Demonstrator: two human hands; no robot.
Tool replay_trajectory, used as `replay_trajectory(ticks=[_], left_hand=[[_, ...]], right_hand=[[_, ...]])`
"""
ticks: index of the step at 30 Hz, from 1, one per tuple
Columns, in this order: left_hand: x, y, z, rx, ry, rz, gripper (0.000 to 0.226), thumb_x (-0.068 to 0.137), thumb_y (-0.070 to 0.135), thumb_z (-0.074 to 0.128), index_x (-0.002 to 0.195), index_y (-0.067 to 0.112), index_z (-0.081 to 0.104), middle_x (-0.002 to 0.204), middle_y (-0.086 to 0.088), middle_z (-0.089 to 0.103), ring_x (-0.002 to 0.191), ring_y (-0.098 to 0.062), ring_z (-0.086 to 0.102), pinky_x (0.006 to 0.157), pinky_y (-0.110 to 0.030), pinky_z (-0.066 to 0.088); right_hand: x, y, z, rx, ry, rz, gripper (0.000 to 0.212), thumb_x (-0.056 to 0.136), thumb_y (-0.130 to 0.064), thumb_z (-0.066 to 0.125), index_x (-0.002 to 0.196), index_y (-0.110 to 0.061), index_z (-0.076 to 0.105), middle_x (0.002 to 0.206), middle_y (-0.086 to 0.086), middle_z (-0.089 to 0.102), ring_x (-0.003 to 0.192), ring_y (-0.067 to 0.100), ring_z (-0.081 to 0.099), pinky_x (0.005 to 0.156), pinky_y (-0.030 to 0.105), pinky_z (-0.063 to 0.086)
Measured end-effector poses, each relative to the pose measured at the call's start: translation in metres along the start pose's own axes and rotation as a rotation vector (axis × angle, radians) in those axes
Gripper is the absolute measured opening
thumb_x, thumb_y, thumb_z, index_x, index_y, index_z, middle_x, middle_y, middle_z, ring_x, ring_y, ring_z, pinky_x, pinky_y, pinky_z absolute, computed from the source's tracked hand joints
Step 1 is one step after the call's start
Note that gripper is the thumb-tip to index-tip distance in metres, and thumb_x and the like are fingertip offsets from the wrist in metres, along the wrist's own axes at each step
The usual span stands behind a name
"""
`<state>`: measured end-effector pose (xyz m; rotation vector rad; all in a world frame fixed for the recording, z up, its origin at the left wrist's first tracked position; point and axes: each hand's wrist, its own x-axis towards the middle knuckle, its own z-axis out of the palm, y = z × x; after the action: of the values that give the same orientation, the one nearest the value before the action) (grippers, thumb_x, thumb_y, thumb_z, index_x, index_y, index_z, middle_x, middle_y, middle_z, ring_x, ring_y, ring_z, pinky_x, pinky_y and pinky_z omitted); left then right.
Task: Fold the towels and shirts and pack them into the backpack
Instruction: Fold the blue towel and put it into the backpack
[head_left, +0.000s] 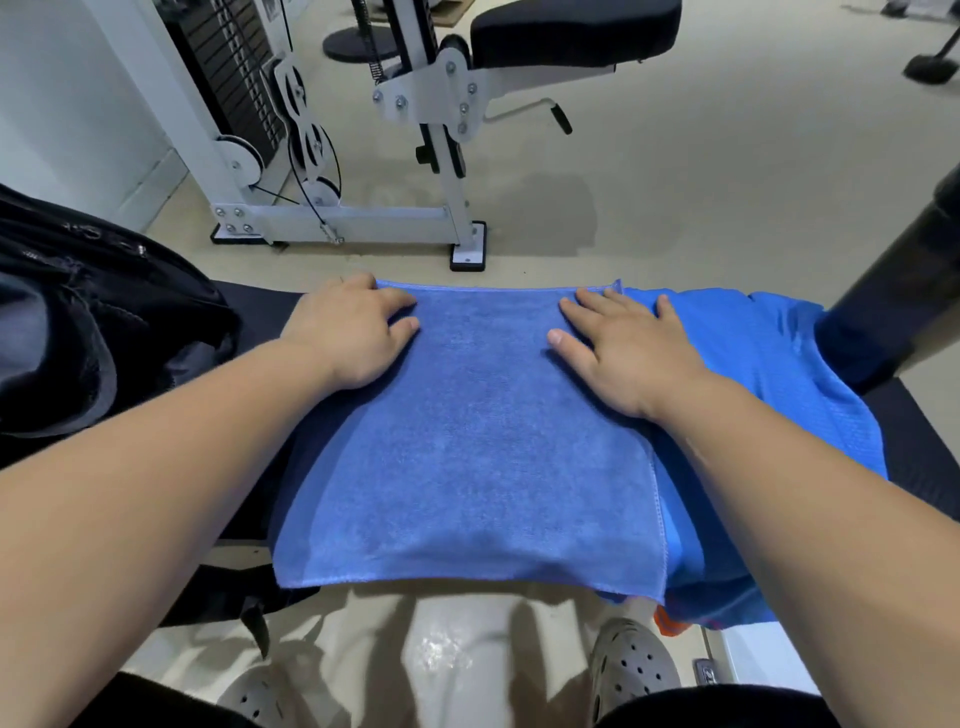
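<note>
Grey clogs (631, 670) on floor at 6 o'clock. Folded blue towel (467, 441) flat at centre of dark worktop (924, 441), near edge overhanging. Left hand (348, 338) at towel's 10 o'clock corner, right hand (628, 353) at 2 o'clock, both spread flat, pressing, holding nothing. Blue shirt (753, 353) under towel toward 3 o'clock. Black backpack (104, 322) at 9 o'clock. Gym machine (363, 218) at 12.

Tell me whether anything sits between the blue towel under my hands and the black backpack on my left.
Nothing visible does. The towel lies under the left hand and right hand, and the backpack sits just left of it with only bare bench pad between them. Its opening can't be made out.
</note>
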<state>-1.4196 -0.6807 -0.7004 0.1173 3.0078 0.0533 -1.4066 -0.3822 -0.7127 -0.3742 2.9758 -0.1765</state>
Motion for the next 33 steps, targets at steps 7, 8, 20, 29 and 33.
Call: replay_trajectory(ticks=[7, 8, 20, 29, 33], left_hand=[[0.03, -0.027, 0.006, -0.195, 0.199, -0.138, 0.045, 0.097, 0.042, 0.056, 0.14, 0.032, 0.05, 0.132, -0.013, 0.053, 0.125, -0.038, 0.046, 0.105, -0.048, 0.041], [0.031, -0.03, 0.008, -0.239, 0.184, -0.156, 0.043, 0.097, 0.041, 0.057, 0.138, 0.032, 0.052, 0.129, -0.012, 0.056, 0.124, -0.037, 0.048, 0.104, -0.046, 0.042], [0.045, -0.034, -0.006, -0.724, 0.125, -0.22, 0.043, 0.084, 0.006, 0.074, 0.114, 0.033, 0.061, 0.081, 0.001, 0.053, 0.069, -0.018, 0.051, 0.061, -0.029, 0.041], [0.037, -0.04, -0.02, -0.804, 0.172, -0.123, 0.024, 0.084, -0.001, 0.068, 0.082, 0.023, 0.065, 0.077, -0.001, 0.056, 0.067, -0.015, 0.047, 0.061, -0.024, 0.039], [0.042, -0.042, -0.027, -0.837, 0.241, -0.19, 0.029, 0.083, 0.003, 0.073, 0.099, 0.027, 0.068, 0.081, -0.004, 0.058, 0.07, -0.019, 0.052, 0.067, -0.028, 0.046]], right_hand=[[0.031, 0.037, -0.007, 0.223, 0.334, 0.245, 0.031, 0.097, -0.034, 0.057, 0.126, -0.029, 0.067, 0.125, 0.003, 0.064, 0.124, 0.034, 0.046, 0.104, 0.044, 0.038], [0.032, 0.041, -0.007, 0.225, 0.326, 0.282, 0.032, 0.096, -0.036, 0.059, 0.126, -0.03, 0.067, 0.124, 0.002, 0.064, 0.124, 0.033, 0.046, 0.104, 0.044, 0.036], [0.048, 0.04, -0.008, 0.417, 0.283, 0.236, 0.033, 0.084, -0.021, 0.064, 0.111, -0.039, 0.071, 0.084, -0.023, 0.062, 0.113, 0.025, 0.059, 0.103, 0.048, 0.045], [0.05, 0.036, -0.017, 0.418, 0.323, 0.258, 0.012, 0.089, -0.029, 0.068, 0.099, -0.033, 0.074, 0.096, -0.008, 0.072, 0.109, 0.026, 0.062, 0.1, 0.046, 0.047], [0.057, 0.029, -0.033, 0.392, 0.355, 0.279, 0.009, 0.09, -0.029, 0.065, 0.09, -0.034, 0.072, 0.096, -0.006, 0.072, 0.111, 0.03, 0.059, 0.101, 0.046, 0.044]])
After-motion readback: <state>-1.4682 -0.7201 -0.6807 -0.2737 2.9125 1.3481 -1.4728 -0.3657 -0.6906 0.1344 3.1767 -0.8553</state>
